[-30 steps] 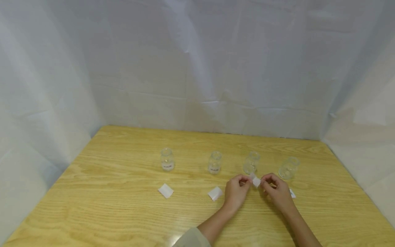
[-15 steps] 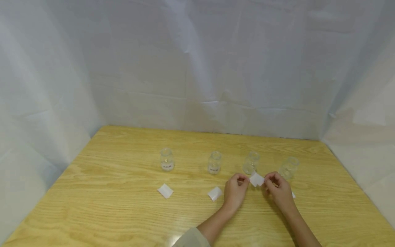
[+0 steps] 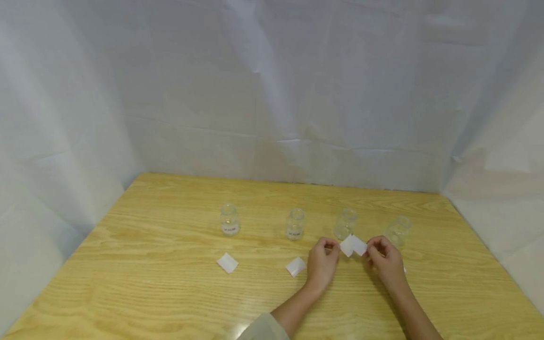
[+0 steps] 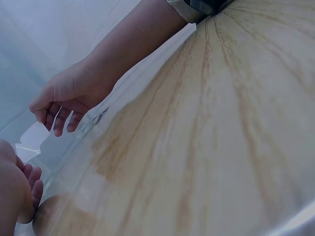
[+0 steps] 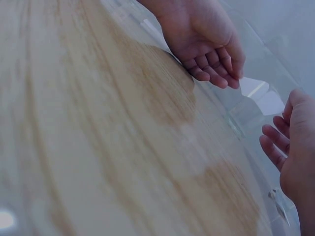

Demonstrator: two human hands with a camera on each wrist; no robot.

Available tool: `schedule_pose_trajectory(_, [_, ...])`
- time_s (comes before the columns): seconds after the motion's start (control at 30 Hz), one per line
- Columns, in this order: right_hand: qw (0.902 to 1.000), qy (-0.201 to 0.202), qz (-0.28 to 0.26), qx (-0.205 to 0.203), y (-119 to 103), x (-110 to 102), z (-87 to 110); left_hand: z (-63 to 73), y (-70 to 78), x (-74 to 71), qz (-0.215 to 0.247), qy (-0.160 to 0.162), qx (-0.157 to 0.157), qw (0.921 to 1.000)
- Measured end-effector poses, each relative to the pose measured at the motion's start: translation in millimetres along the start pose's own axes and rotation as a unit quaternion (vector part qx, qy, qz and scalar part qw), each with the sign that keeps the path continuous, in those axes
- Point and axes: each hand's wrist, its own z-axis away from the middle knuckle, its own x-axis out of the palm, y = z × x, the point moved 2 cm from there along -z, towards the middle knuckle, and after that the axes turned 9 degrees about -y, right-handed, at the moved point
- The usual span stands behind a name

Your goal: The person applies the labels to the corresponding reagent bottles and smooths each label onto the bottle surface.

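My left hand [image 3: 322, 264] pinches one white square slip [image 3: 347, 246] between thumb and fingers. A second white slip [image 3: 359, 244], pinched by my right hand [image 3: 387, 264], meets it at a corner. They look like a peel-off label and its backing; which is which I cannot tell. Both hands are raised just in front of a glass jar [image 3: 345, 224]. From the right wrist view, the pale slips [image 5: 261, 93] span the gap between the left hand [image 5: 202, 44] and the right hand [image 5: 301, 142]. The left wrist view also shows the slips [image 4: 33, 140] between the fingertips.
Two glass jars with printed white labels, a left one [image 3: 229, 221] and a middle one [image 3: 295, 225], stand on the wooden table [image 3: 148, 264]. Another glass jar [image 3: 397, 230] is behind my right hand. White slips lie at left [image 3: 227, 263] and centre [image 3: 295, 267].
The two white slips between my hands have spread apart, from overlapping to touching near one corner. My hands have drawn slightly away from each other.
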Motion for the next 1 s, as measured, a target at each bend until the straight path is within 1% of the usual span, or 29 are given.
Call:
schedule_pose_trajectory(0.2, [0.9999,0.01,-0.008,-0.001,-0.5,-1.2,0.5,-0.2,1.2,-0.1,0.008,-0.004,-0.011,0.9999])
schedule_pose_trajectory(0.3, [0.9999,0.014,-0.009,-0.002,-0.6,-1.4,-0.1,-0.4,0.8,0.1,0.011,-0.007,-0.008,0.9999])
schedule_pose_trajectory(0.57, [0.9996,0.024,-0.015,-0.006,0.2,-0.8,-0.5,-0.3,-0.4,0.4,0.021,-0.011,-0.014,0.9996])
schedule_pose_trajectory(0.83, [0.9973,0.047,-0.056,0.0,-1.6,-2.1,0.0,-0.6,-0.6,0.4,0.022,-0.008,-0.02,0.9995])
schedule_pose_trajectory(1.0, [0.9926,0.075,-0.095,0.012,-3.8,-3.5,0.7,-0.5,-0.8,0.5,0.021,-0.005,-0.018,0.9996])
